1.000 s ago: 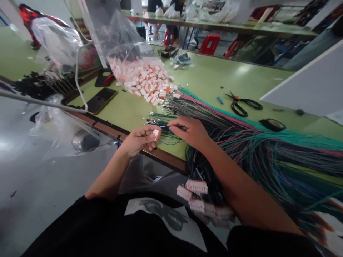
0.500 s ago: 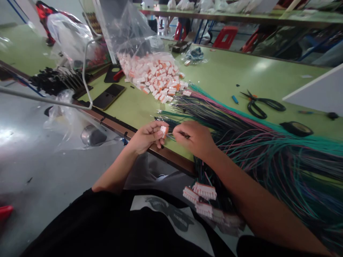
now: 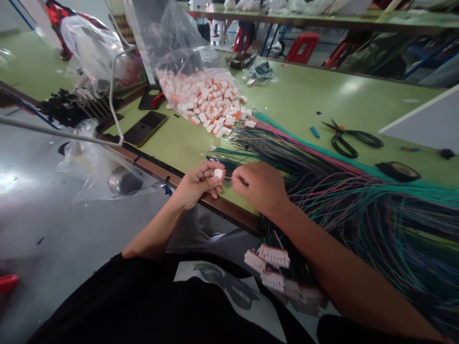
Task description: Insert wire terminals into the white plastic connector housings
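Observation:
Between the thumb and fingers of my left hand [image 3: 200,185] is a small white and orange connector [image 3: 219,175], held over the table's front edge. My right hand [image 3: 258,185] is closed just right of it, fingers pinched together; a thin wire seems to run between it and the connector, but its grip is hidden. Behind both hands lie the ends of dark and green wires [image 3: 244,155]. Farther back, a heap of white and orange connectors [image 3: 215,98] spills from a clear plastic bag [image 3: 175,43]. Finished-looking connectors with wires [image 3: 273,255] hang below the table edge.
Black-handled scissors [image 3: 353,138], a blue piece [image 3: 314,132] and a roll of black tape [image 3: 398,171] lie at the right. A phone [image 3: 145,129] sits at the left, behind a bent metal rod [image 3: 114,95]. Long wires [image 3: 376,200] cover the right side of the table.
The connector has turned slightly in my left hand. My right hand has rolled a little, its fingers still closed near the connector.

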The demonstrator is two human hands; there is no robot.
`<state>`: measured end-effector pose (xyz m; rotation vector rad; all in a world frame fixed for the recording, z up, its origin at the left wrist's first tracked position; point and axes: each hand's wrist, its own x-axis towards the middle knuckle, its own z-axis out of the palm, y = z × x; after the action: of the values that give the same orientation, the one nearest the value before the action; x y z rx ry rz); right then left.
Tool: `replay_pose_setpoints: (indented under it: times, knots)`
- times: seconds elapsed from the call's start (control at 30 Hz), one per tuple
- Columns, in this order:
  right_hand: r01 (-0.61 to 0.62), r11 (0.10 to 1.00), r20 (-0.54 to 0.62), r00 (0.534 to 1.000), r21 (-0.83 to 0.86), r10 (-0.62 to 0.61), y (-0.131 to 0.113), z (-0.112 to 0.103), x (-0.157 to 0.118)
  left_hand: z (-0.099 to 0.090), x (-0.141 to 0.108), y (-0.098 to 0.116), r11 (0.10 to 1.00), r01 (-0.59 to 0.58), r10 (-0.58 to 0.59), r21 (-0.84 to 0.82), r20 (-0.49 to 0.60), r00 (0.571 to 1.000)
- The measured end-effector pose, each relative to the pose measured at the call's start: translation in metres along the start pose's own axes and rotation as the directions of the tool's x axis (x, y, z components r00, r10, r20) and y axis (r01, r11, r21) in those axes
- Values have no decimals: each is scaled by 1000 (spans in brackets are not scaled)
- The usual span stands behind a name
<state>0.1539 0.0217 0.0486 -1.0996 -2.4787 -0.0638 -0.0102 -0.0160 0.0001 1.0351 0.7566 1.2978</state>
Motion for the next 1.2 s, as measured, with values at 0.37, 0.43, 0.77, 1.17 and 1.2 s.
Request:
replay_pose_setpoints:
  times: [0.37,0.43,0.77,1.17,1.2]
  knots:
    - [-64,998,81,995,-17,65,-5,-1,1,7,-2,-2,998,-19,23,58,-67,998]
    - [-85,996,114,990,19,82,-6,0,1,10,-3,1,995,4,3,103,-74,997]
    - [-236,878,262,956,416,132,9,-2,2,14,-1,5,996,43,-36,75,-97,995]
    - [-147,868,285,958,473,7,12,-3,2,15,-4,9,990,80,-70,119,-85,994]
    - [-151,857,283,959,492,6,19,-7,4,14,-5,8,992,73,-65,107,-76,995]
